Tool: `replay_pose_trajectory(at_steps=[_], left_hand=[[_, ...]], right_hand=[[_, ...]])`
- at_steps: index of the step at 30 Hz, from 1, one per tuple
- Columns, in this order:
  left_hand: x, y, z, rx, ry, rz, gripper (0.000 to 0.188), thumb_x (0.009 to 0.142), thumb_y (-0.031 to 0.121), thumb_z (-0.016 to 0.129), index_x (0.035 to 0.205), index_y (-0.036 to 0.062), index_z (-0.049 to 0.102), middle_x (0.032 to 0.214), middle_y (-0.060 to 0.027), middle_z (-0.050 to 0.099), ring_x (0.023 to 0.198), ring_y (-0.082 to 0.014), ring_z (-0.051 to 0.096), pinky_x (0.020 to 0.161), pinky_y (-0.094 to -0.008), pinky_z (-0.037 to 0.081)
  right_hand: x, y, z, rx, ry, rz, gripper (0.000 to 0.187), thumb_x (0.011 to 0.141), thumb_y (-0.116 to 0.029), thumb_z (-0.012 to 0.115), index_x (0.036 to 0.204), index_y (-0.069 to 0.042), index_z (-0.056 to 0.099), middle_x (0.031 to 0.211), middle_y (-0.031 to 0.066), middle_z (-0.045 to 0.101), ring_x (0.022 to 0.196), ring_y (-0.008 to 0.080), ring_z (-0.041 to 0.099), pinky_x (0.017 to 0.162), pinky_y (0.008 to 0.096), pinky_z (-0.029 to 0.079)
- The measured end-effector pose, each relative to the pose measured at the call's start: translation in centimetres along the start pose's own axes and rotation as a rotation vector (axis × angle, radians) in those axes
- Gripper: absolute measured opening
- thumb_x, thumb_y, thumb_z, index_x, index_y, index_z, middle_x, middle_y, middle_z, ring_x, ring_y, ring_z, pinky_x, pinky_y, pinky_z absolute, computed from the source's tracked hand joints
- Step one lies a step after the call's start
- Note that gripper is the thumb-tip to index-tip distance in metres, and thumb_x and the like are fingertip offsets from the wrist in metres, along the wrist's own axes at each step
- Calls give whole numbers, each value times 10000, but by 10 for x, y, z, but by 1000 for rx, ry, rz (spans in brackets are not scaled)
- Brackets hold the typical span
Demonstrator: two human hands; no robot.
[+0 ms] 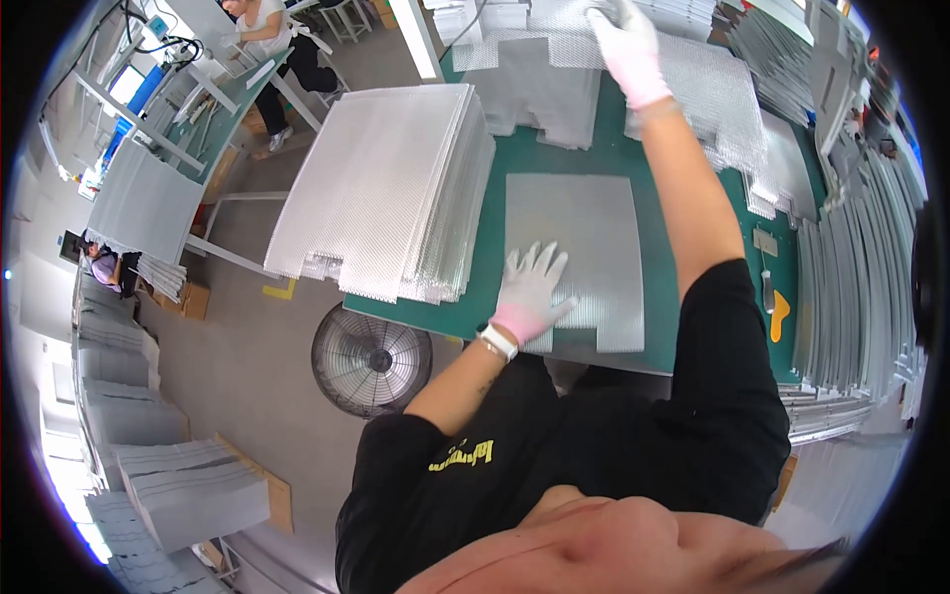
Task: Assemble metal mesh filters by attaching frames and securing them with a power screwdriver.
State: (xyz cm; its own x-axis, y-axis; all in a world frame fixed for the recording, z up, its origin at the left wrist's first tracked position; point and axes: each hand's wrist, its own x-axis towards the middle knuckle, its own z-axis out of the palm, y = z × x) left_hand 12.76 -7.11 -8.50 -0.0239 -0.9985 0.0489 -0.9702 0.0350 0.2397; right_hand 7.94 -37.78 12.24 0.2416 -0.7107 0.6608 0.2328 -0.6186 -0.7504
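My left hand (531, 292), in a pale glove with a pink cuff, lies with fingers spread on the near left part of a flat grey sheet (579, 228). That sheet has a notch in its near edge and rests on the green table (475, 322). My right hand (631, 49), gloved alike, reaches to the far side, over the textured translucent sheets (698, 84). Its thumb stands apart from its fingers, and the fingertips run to the picture's upper edge. Under the textured sheets lie smooth grey notched sheets (554, 109).
A tall stack of textured sheets (381, 188) stands on the left, overhanging the table edge. A floor fan (372, 360) is below it. On the right lie an orange tool (779, 315) and a dark-handled tool (767, 292), beside upright grey sheets (856, 297). A co-worker (267, 35) sits far left.
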Motion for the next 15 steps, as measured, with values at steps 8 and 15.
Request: replay_pose_trajectory(at_steps=[8,15], left_hand=[[-57,-27,-23,-1415,508,4,804,993,621,352,1542,36,306,1484,-210,456,1352,-338,460,1154,-488,310],[-83,35,-35,-587,509,-472,646,801,163,776,1350,-2,479,886,-132,670,667,-213,657,606,-356,533]], right_hand=[[-249,-76,-100,-117,-8,286,436,906,1,619,1339,20,573,1129,81,692,755,49,597,706,228,512],[-345,-74,-109,-663,-193,405,423,862,-60,648,1281,-14,619,997,129,685,646,195,557,642,298,491]])
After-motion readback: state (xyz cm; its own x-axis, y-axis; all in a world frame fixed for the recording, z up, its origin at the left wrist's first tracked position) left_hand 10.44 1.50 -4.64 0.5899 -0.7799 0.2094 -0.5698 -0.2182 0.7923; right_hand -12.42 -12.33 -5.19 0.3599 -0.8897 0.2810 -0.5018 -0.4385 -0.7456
